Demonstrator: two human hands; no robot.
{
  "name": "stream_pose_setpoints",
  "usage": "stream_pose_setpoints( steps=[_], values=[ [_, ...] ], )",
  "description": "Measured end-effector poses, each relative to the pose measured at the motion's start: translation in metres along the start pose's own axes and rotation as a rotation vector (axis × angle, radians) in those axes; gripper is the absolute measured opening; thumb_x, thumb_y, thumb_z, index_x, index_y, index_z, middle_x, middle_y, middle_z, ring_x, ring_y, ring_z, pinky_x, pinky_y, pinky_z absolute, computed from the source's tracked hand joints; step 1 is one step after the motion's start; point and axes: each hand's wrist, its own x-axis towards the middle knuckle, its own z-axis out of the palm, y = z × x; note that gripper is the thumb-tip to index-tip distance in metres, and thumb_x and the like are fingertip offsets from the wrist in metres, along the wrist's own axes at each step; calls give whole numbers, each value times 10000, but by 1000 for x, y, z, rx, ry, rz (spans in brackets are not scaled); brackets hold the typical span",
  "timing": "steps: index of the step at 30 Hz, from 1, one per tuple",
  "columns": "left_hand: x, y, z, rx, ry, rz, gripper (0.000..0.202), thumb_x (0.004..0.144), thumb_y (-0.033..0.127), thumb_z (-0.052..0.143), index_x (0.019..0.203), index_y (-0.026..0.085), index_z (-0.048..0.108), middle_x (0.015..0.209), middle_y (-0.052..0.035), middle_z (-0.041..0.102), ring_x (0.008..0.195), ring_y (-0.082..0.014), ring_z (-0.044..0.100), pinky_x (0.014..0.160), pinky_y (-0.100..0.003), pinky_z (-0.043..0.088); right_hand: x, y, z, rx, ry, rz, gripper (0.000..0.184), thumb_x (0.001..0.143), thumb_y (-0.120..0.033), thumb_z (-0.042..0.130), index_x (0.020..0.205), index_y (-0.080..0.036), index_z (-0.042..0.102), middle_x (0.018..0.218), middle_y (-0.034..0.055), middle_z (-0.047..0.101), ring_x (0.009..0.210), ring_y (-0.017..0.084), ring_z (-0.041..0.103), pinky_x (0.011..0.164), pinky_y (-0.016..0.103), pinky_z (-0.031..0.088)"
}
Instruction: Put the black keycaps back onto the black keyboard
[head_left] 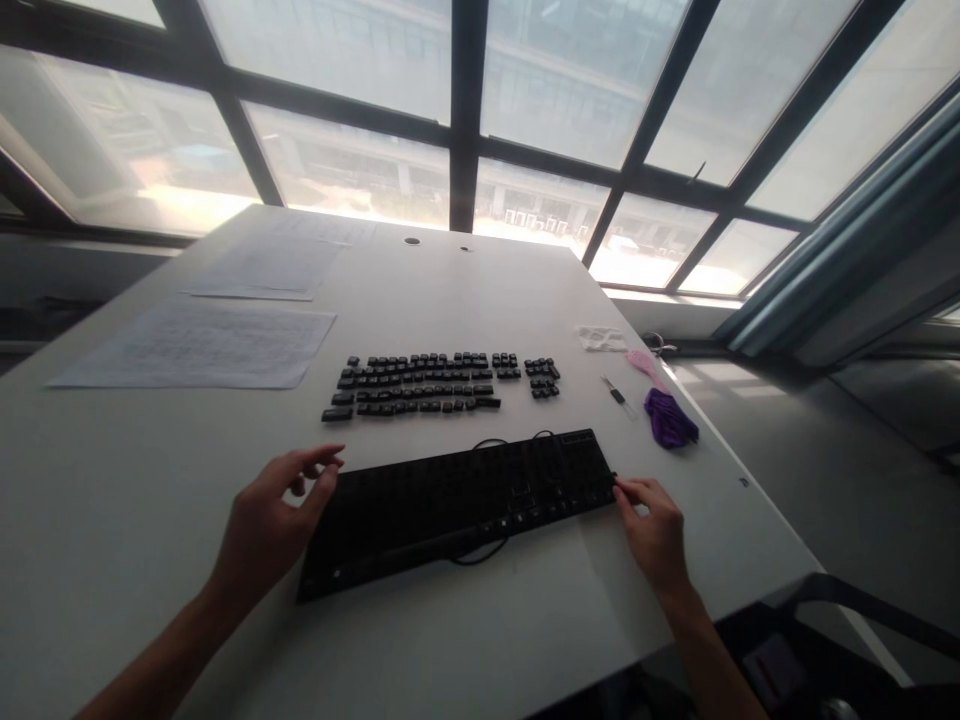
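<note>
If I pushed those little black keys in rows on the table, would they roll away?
Probably not: the black keys look blocky, so they'd more likely slide across the smooth-looking white table than roll. Each looks tiny, so it's probably light. They're separate pieces set close together, so one push might scatter several.

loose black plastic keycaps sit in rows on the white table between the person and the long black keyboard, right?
Wrong side: the head view shows the loose black plastic keycaps in rows on the white table, but beyond the long black keyboard, not on its near side.
</note>
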Motion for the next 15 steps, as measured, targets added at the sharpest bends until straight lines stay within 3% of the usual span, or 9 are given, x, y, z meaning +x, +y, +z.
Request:
stream_pose_setpoints(
  steps=[3, 15],
  values=[
    [-1, 3, -1, -6, 3, -9, 321, 889, 414, 560, 1149, 256, 661, 965, 7, 695, 701, -140, 572, 722, -250, 479, -3, 1, 1, -38, -6, -67, 243, 968, -330, 558, 1006, -176, 742, 966, 103, 666, 901, 239, 635, 834, 394, 528],
    [-3, 11, -5, -20, -10, 16, 311, 907, 389, 555, 1156, 237, 662, 976, -5, 699, 709, -145, 568, 730, -258, 482, -5, 8, -5, -76, -118, -110, 265, 1009, -331, 482, 1031, -190, 705, 1037, 102, 648, 990, 250, 605, 877, 421, 506]
  ],
)
